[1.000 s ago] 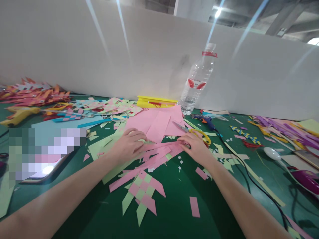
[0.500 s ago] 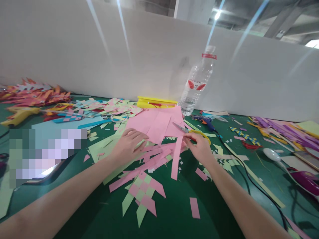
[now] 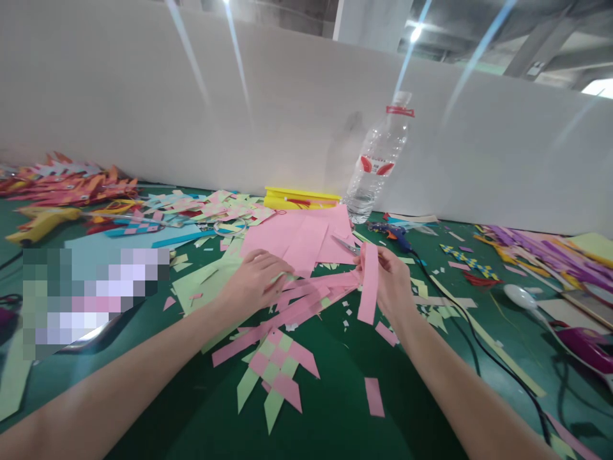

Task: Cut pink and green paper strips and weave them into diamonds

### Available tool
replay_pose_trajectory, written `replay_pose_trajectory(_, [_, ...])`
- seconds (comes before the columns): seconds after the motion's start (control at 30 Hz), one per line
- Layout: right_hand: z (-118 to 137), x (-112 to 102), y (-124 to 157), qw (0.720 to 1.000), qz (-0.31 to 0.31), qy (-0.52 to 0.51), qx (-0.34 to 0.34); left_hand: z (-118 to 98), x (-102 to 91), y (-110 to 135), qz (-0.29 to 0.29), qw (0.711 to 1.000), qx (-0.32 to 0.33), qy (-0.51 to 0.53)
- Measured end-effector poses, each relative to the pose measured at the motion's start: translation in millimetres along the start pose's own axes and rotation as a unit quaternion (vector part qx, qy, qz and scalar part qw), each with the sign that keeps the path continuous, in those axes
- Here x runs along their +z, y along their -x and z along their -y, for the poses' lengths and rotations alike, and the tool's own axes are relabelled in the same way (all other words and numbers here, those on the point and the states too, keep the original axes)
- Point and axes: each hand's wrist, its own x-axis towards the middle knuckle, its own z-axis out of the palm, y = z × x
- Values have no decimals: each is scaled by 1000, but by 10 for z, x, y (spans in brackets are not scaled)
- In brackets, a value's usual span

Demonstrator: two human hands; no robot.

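My right hand [image 3: 393, 281] is closed on a pink paper strip [image 3: 368, 287], which hangs down in front of the fingers. Yellow-handled scissors [image 3: 345, 245] lie just behind that hand, their handles now hidden. My left hand [image 3: 256, 281] has curled fingers, with a sliver of light green paper strip [image 3: 278, 277] showing at the fingertips. Between the hands lies a loose pile of pink strips [image 3: 301, 303]. Nearer to me rests a woven pink and green paper piece [image 3: 274, 363] with pointed ends. Pink sheets [image 3: 294, 233] lie beyond both hands, and a green sheet [image 3: 191, 287] is partly under my left forearm.
A clear bottle [image 3: 376, 169] leans near the white partition [image 3: 191, 96]. A yellow glue gun [image 3: 45, 223] and a pixelated device [image 3: 96, 300] are at left. A blue glue gun [image 3: 395, 235], its black cable and a purple-and-white tool [image 3: 582, 348] are at right. Paper scraps are scattered about.
My right hand has lifted a pink strip and shifted it right, in front of the scissors' handles. My left hand has moved slightly right.
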Motion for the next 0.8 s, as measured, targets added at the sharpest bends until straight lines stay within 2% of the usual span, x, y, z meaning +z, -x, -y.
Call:
replay_pose_trajectory(0.17, [54,-8,-13,997,5,-52,53,-45,-8,10,59,997,45,1])
replay_pose_trajectory(0.43, [78,51,-43,985,8,-159,68,-77,-22,-8,60,996,65,1])
replay_pose_trajectory(0.67, [159,269,28,971,64,-207,98,-349,-56,-76,91,993,64,35])
replay_pose_trajectory(0.8, [144,429,32,963,55,-244,103,-517,-43,-113,133,987,78,40])
